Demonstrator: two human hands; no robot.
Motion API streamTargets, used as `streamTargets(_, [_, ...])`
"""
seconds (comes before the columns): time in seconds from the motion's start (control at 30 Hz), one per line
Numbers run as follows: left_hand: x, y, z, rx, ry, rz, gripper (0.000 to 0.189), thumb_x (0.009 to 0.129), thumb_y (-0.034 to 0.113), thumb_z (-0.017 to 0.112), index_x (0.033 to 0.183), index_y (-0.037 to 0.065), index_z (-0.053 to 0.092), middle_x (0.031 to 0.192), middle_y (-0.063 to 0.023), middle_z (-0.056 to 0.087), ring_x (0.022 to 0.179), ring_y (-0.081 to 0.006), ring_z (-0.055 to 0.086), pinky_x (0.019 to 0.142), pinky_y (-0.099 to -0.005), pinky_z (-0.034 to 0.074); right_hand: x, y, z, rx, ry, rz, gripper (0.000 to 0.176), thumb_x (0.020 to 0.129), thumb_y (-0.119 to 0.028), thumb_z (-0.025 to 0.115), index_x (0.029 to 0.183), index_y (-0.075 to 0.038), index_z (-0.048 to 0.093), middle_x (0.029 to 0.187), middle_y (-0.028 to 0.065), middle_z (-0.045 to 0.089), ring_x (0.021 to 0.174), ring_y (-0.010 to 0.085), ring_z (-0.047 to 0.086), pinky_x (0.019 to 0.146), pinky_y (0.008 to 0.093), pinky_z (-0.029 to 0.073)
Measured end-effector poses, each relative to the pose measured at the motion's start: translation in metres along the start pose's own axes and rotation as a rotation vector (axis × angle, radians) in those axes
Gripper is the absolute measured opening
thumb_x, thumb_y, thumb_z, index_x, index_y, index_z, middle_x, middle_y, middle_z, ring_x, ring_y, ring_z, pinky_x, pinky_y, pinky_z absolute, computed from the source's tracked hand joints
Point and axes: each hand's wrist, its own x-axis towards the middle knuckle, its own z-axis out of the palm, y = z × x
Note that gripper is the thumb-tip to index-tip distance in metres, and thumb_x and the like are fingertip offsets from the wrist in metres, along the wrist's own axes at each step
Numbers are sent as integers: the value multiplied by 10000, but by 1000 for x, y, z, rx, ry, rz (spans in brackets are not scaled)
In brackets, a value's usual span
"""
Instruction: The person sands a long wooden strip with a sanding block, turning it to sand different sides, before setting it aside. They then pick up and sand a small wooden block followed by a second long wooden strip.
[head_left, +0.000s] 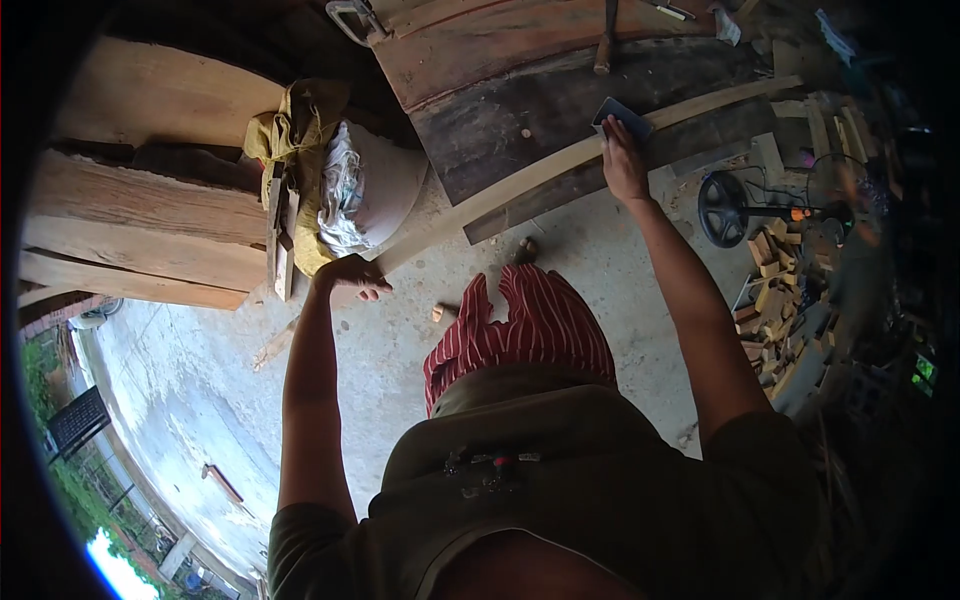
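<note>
A long, pale wooden strip (pixel 540 172) runs diagonally from the workbench's far right down to my left side. Its near end reaches past the bench edge to my left hand (pixel 350 277), whose fingers are curled at that end. Out on the bench, my right hand (pixel 625 165) has its fingers on a dark, flat rectangular piece (pixel 622 114). The dark piece lies across the strip, and I cannot tell its exact kind. Beneath the strip is the dark wooden bench top (pixel 500 128).
A hammer-like tool (pixel 604 50) lies farther back on the bench. Left stand a white sack (pixel 385 185) with yellow cloth and stacked wide planks (pixel 150 215). On the right are a black fan (pixel 722 209) and a heap of wood offcuts (pixel 778 300) on the concrete floor (pixel 400 370).
</note>
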Motion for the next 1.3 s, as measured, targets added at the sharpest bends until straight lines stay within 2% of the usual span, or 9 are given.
streamTargets(0.13, [1,15,6,247,-38,-106,485,725,539,796,870,80,730,807,-81,730,725,-174,706,649,-321,560,29,43,-25,-16,-91,114,465,1040,-206,344,1424,50,403,1484,207,407,1396,333,356,1155,386,296])
streamTargets(0.2, [-13,20,27,482,932,-8,451,709,504,807,851,88,710,760,-97,705,706,-225,695,610,-364,525,28,33,-28,-60,7,87,458,1041,-203,349,1418,50,412,1485,203,407,1393,335,362,1155,389,297])
streamTargets(0.33, [-2,-4,40,468,1228,18,338,716,428,809,835,143,671,794,-74,698,730,-284,671,618,-426,494,2,-20,4,-43,186,30,415,1020,-167,424,1381,35,463,1479,203,416,1385,342,376,1148,448,303])
streamTargets(0.53, [6,-9,43,449,1231,-14,342,717,422,810,905,170,674,803,-40,704,743,-258,675,657,-411,485,-61,-213,45,220,-2,-448,448,931,-92,494,1369,3,499,1437,154,488,1346,279,451,1154,428,311])
streamTargets(0.67, [3,-4,45,448,1209,-53,380,719,442,803,965,185,669,849,-6,712,814,-236,679,745,-405,473,-40,-170,25,162,-42,-450,438,958,-112,478,1383,-6,486,1481,148,441,1377,278,410,1154,436,305])
streamTargets(0.83, [-2,2,45,476,1192,-44,350,744,425,785,944,183,633,840,0,690,859,-230,644,773,-400,442,4,-24,5,-74,176,36,408,1009,-148,438,1371,39,464,1464,202,436,1368,343,403,1139,462,304])
streamTargets(0.93, [-1,1,48,422,1213,-10,347,730,384,802,941,177,620,871,4,692,860,-237,639,767,-403,435,-1,-77,20,-115,261,103,406,1000,-148,450,1360,39,475,1450,200,455,1366,338,408,1137,455,310])
streamTargets(1.1, [-2,-1,46,501,1264,4,345,708,367,816,941,182,640,866,12,702,849,-247,640,745,-404,447,-61,-228,44,212,-12,-489,447,936,-96,461,1367,22,491,1463,167,457,1371,276,423,1164,416,298])
streamTargets(1.3, [-3,-17,3,294,639,33,696,725,616,752,1134,56,691,1077,-165,709,1019,-338,673,878,-425,523,-10,-91,15,128,112,-285,431,969,-110,504,1380,16,469,1479,157,431,1387,291,390,1150,438,304])
